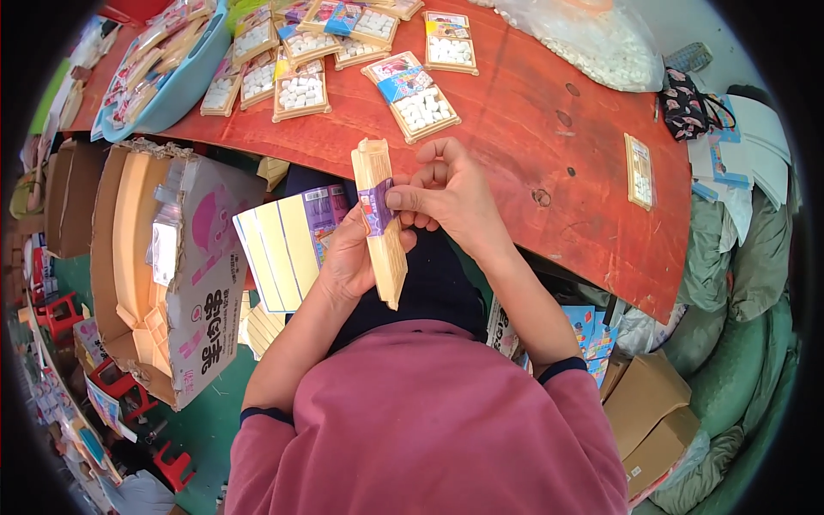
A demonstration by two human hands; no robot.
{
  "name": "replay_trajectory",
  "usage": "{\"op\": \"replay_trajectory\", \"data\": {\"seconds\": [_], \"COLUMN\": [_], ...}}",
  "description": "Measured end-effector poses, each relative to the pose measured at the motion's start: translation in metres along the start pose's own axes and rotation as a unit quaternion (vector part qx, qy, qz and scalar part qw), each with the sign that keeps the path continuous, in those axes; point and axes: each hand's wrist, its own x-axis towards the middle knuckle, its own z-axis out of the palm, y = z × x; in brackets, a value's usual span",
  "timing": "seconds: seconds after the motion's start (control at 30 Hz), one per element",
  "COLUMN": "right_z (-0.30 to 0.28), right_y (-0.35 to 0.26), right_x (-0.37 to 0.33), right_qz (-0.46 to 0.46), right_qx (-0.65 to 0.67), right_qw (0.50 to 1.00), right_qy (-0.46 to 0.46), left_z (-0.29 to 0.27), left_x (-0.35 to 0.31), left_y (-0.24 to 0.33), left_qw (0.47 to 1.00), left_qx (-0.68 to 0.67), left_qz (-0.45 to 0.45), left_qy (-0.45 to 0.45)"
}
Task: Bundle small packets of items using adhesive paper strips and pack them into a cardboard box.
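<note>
Upright on its narrow edge, a cream plastic tray pack (389, 262) is held in front of my body by my left hand (348, 257), its fingers wrapped round the side. A purple printed label (376, 206) goes round the pack's middle. My right hand (459, 193) is closed at that label, the thumb pressing on it and the other fingers curled. What the pack contains is hidden at this angle. Next to my left wrist, a sheet of label stickers (279, 249), with purple labels at one end and bare yellowish backing elsewhere, rests by my lap.
The red table (532, 163) carries several tray packs of white pieces (421, 107), a blue basin (163, 77) of packs, a clear bag (592, 43) of white pieces and a lone pack (639, 172). A cardboard box (202, 283) with cream trays stands left; brown cartons (648, 412) lie right.
</note>
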Motion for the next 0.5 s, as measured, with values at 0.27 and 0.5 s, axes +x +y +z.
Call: {"op": "replay_trajectory", "data": {"seconds": [0.27,0.5], "right_z": [-0.006,-0.154], "right_y": [0.005,0.005], "right_x": [0.005,0.002], "right_qz": [-0.023,-0.248], "right_qx": [0.090,-0.314], "right_qw": [0.996,0.856], "right_qy": [0.016,0.327], "left_z": [0.005,0.008], "left_x": [0.013,0.073], "left_y": [0.006,0.089], "left_qw": [1.000,0.979], "left_qx": [-0.005,0.159], "left_qz": [0.003,0.104], "left_qy": [0.002,0.073]}}
